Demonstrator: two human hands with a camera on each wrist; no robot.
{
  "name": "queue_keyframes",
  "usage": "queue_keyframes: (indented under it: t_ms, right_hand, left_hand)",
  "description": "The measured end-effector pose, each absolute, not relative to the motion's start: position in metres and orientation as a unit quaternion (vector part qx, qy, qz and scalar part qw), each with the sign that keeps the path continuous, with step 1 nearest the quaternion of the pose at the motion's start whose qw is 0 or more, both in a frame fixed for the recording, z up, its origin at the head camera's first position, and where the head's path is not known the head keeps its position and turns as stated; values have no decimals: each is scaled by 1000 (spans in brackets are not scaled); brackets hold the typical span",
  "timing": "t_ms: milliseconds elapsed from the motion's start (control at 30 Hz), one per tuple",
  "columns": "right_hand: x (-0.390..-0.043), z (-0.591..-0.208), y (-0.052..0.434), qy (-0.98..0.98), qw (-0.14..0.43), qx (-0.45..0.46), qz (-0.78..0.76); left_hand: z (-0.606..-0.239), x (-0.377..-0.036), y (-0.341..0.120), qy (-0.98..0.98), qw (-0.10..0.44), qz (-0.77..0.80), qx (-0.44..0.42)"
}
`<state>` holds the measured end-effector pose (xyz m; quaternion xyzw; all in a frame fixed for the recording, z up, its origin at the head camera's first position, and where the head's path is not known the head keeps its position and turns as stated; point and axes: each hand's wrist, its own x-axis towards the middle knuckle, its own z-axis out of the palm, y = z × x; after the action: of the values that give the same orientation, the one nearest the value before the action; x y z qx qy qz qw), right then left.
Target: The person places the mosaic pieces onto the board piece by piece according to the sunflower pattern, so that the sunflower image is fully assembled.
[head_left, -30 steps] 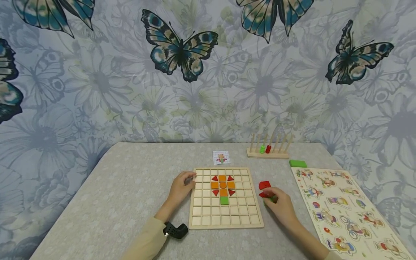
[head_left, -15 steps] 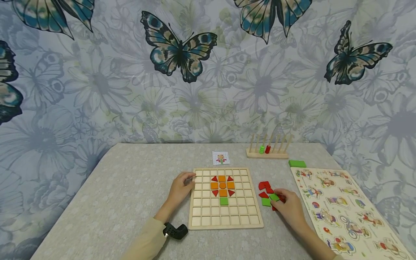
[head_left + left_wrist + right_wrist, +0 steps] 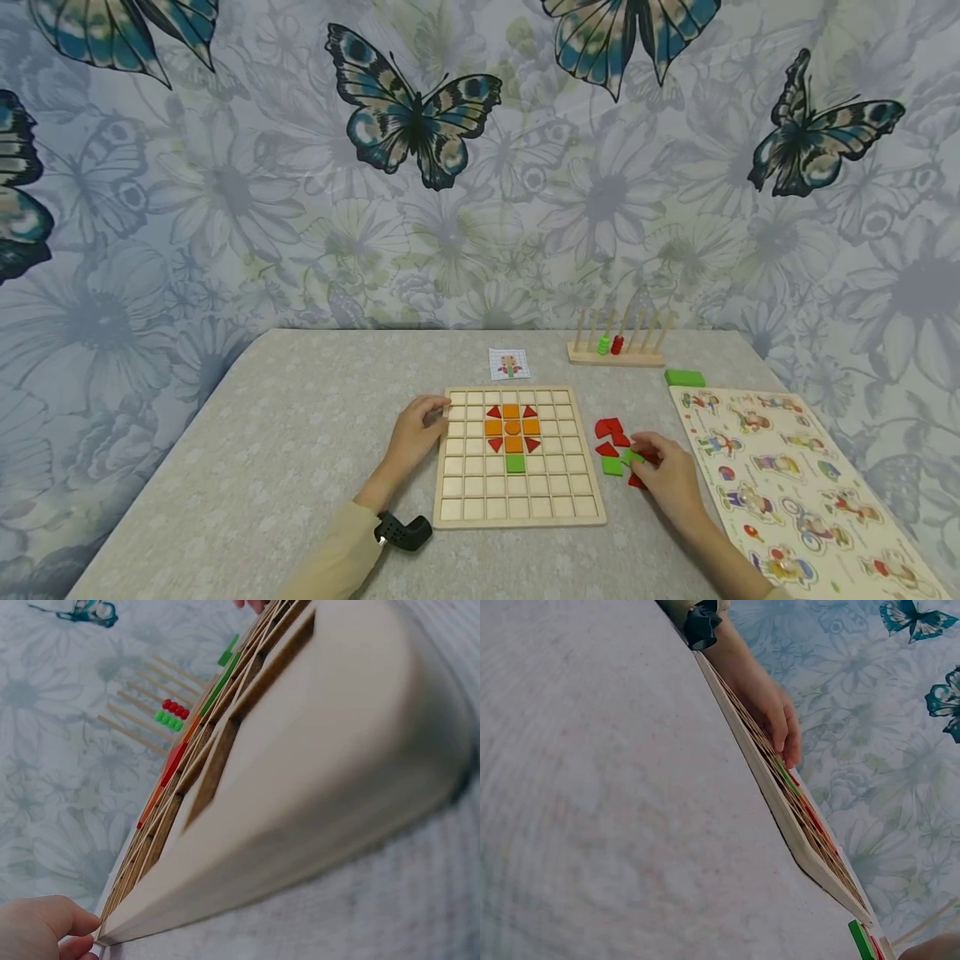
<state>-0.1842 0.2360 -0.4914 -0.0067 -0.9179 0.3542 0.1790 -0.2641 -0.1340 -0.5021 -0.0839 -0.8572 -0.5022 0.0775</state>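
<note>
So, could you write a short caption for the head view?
Left hand steadies the wooden grid board while the right hand picks among loose red and green tiles.

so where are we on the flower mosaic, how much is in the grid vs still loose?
Done: the flower head, orange squares with red corner triangles, sits in the grid board, with one green square below it. In hand: the right hand is at the loose pieces right of the board, touching a green one; the left hand rests on the board's left edge. Left: those loose red and green pieces.
</note>
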Motion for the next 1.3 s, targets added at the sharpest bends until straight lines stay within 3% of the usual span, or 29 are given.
queue_keyframes:
  t_ms: [600, 833, 1300]
  right_hand:
    - [-181, -485, 227, -913, 156, -11, 377]
    - [-181, -478, 195, -898, 131, 46, 418]
    - [-179, -478, 121, -871, 25, 197, 450]
  left_hand:
    - [-502, -263, -133, -853, 68, -510, -84]
    - [-502, -263, -134, -850, 68, -516, -82]
    - [-502, -264, -134, -853, 62, -512, -78]
